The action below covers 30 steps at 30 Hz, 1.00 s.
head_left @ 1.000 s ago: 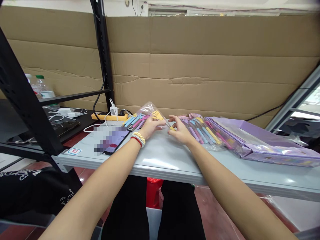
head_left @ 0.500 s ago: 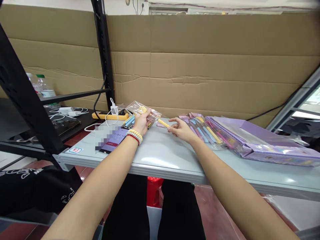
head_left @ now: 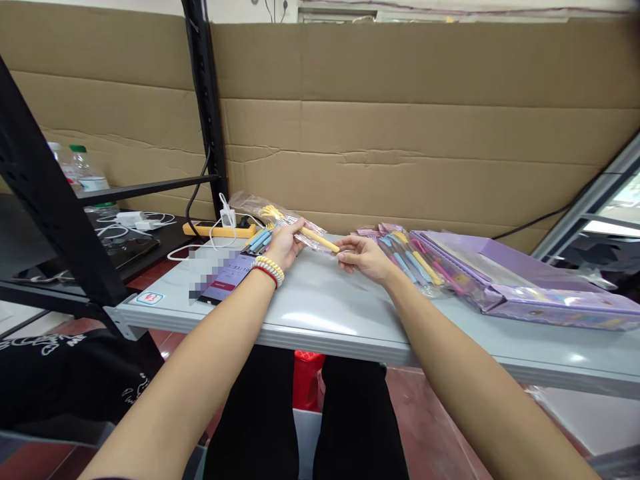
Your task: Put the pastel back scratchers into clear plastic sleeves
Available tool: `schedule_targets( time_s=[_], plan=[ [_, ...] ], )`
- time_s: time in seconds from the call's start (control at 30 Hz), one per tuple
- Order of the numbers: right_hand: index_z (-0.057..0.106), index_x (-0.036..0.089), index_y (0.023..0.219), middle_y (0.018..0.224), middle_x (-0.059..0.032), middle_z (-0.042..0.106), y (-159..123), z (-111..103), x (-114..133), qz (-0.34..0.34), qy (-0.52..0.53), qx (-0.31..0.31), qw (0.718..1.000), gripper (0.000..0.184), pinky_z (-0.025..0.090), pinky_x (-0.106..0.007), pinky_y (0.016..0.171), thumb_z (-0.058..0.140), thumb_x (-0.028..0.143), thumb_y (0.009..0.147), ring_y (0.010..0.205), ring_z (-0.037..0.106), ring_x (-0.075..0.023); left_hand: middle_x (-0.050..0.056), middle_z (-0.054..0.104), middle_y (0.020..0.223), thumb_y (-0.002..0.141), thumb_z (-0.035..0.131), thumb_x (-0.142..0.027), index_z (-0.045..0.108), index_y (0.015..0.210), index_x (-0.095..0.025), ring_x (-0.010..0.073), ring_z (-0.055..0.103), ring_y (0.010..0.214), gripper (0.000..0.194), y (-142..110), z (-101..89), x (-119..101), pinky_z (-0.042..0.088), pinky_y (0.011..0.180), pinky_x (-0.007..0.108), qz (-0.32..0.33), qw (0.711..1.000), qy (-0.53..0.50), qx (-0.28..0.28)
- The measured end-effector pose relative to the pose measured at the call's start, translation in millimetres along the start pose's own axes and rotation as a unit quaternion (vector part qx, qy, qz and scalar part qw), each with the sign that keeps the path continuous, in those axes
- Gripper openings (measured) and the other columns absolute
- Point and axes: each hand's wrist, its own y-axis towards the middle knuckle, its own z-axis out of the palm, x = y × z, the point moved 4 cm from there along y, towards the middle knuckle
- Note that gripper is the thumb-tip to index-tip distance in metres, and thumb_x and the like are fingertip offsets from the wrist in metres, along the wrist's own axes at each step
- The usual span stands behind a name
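On the grey table (head_left: 320, 320) a phone (head_left: 223, 280) lies left of the hands, loose coloured forks (head_left: 261, 240) behind the left wrist, packed forks (head_left: 410, 260) and a purple box (head_left: 525, 287) to the right. Left hand (head_left: 284, 245), fingers closed, grips a clear bag (head_left: 260, 205) with a yellow fork (head_left: 313, 237) sticking out, raised above the table. Right hand (head_left: 364, 257) pinches the fork's handle end between thumb and fingertips.

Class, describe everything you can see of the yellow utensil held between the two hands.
The yellow utensil is slim, plastic-looking, with a straight handle and a pronged, fork-like head. It lies nearly level above the grey table, head pointing left inside a clear plastic sleeve. The left hand grips sleeve and utensil mid-length; the right hand pinches the handle's end.
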Motion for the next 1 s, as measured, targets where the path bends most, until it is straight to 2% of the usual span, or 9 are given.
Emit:
schedule_targets(
  time_s=[0.13, 0.23, 0.37, 0.47, 0.6, 0.8, 0.87, 0.93, 1.0],
  plan=[
    [0.062, 0.014, 0.079, 0.062, -0.0021, 0.063, -1, -2, 0, 0.002, -0.023, -0.021, 1.0, 0.041, 0.036, -0.023, 0.042, 0.081, 0.041, 0.055, 0.047, 0.052, -0.01, 0.001, 0.062, 0.063, 0.077, 0.07, -0.026, 0.058, 0.07, -0.013, 0.0106, 0.06, 0.059, 0.019, -3, 3.0, 1, 0.053, 0.068, 0.026, -0.016, 1.0, 0.01, 0.024],
    [0.062, 0.014, 0.079, 0.056, 0.0003, 0.06, -2, -1, 0, 0.001, -0.051, -0.036, 0.998, 0.041, 0.035, -0.023, 0.043, 0.081, 0.041, 0.054, 0.047, 0.05, -0.0097, 0.002, 0.064, 0.067, 0.076, 0.072, -0.026, 0.058, 0.073, -0.012, 0.0115, 0.062, 0.062, 0.019, -9, 11.4, 6, 0.053, 0.067, 0.027, -0.025, 0.996, 0.043, 0.078],
    [0.064, 0.014, 0.084, 0.067, -0.0011, 0.064, -1, 7, -4, -0.002, -0.072, -0.009, 0.997, 0.046, 0.043, -0.026, 0.053, 0.082, 0.039, 0.05, 0.056, 0.055, -0.0124, 0.004, 0.067, 0.071, 0.071, 0.076, -0.024, 0.059, 0.08, -0.012, 0.0138, 0.064, 0.064, 0.023, -18, 23.7, 18, 0.053, 0.066, 0.028, -0.06, 0.98, 0.098, 0.163],
    [0.063, 0.015, 0.08, 0.071, -0.0017, 0.064, -1, 11, -6, -0.025, -0.108, -0.002, 0.994, 0.044, 0.046, -0.029, 0.06, 0.082, 0.04, 0.05, 0.064, 0.058, -0.0152, 0.005, 0.067, 0.07, 0.07, 0.077, -0.024, 0.059, 0.08, -0.011, 0.0141, 0.063, 0.062, 0.023, -21, 27.0, 22, 0.052, 0.065, 0.029, -0.078, 0.973, 0.11, 0.188],
    [0.064, 0.014, 0.082, 0.061, 0.0015, 0.057, -2, 8, -5, -0.056, -0.195, -0.029, 0.979, 0.041, 0.04, -0.025, 0.054, 0.077, 0.044, 0.057, 0.056, 0.05, -0.0121, 0.006, 0.066, 0.067, 0.075, 0.072, -0.027, 0.06, 0.073, -0.011, 0.0131, 0.061, 0.059, 0.02, -19, 25.5, 22, 0.05, 0.062, 0.028, -0.086, 0.969, 0.131, 0.192],
    [0.064, 0.013, 0.104, 0.053, 0.0045, 0.05, -3, 6, -2, -0.081, -0.272, -0.036, 0.958, 0.048, 0.034, -0.024, 0.05, 0.069, 0.042, 0.066, 0.049, 0.044, -0.011, 0.005, 0.065, 0.065, 0.074, 0.073, -0.03, 0.064, 0.076, -0.013, 0.014, 0.06, 0.058, 0.02, -15, 18.9, 25, 0.049, 0.056, 0.026, -0.09, 0.968, 0.178, 0.153],
    [0.066, 0.014, 0.096, 0.048, 0.0059, 0.045, -2, 7, -5, -0.072, -0.311, -0.031, 0.947, 0.038, 0.029, -0.024, 0.049, 0.065, 0.042, 0.069, 0.046, 0.038, -0.0097, 0.004, 0.063, 0.063, 0.073, 0.074, -0.031, 0.063, 0.074, -0.013, 0.0123, 0.057, 0.055, 0.022, -14, 18.5, 27, 0.047, 0.053, 0.025, -0.087, 0.966, 0.187, 0.154],
    [0.064, 0.016, 0.078, 0.046, 0.0057, 0.042, 0, 6, -7, -0.059, -0.336, -0.028, 0.94, 0.028, 0.026, -0.024, 0.048, 0.061, 0.043, 0.072, 0.045, 0.033, -0.0088, 0.003, 0.062, 0.063, 0.071, 0.076, -0.03, 0.061, 0.072, -0.012, 0.0113, 0.056, 0.055, 0.023, -12, 18.1, 27, 0.046, 0.054, 0.025, -0.069, 0.967, 0.198, 0.147],
    [0.058, 0.017, 0.064, 0.047, 0.0045, 0.043, 1, 6, -10, -0.051, -0.338, -0.032, 0.939, 0.028, 0.025, -0.024, 0.048, 0.059, 0.044, 0.072, 0.045, 0.033, -0.0086, 0.004, 0.063, 0.066, 0.07, 0.077, -0.026, 0.061, 0.074, -0.012, 0.0116, 0.057, 0.058, 0.022, -10, 17.1, 25, 0.046, 0.058, 0.025, -0.036, 0.97, 0.204, 0.123]
  ],
)
